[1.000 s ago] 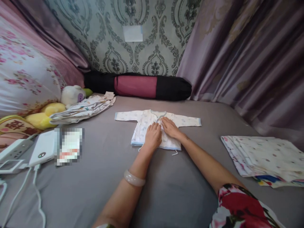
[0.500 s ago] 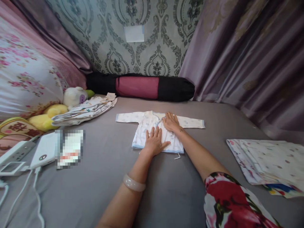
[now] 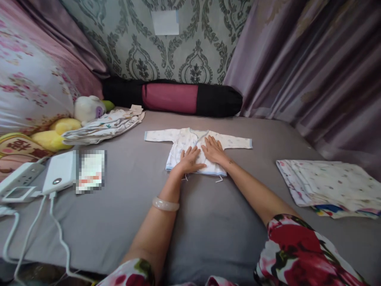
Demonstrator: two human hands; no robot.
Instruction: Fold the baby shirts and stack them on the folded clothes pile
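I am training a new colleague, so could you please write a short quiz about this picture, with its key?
1. True or false: the left hand and the right hand both rest on the small shirt.
2. On which of the person's sides is the bangle worn: A) right; B) left?
3. Fill in: the long roll has black ends and a ____ middle.
Key: 1. true; 2. B; 3. dark pink.

Centre of the frame: open sheet flanks the shirt on both sides; a long bag bars the upper centre, a power bank the left, folded cloths the right.
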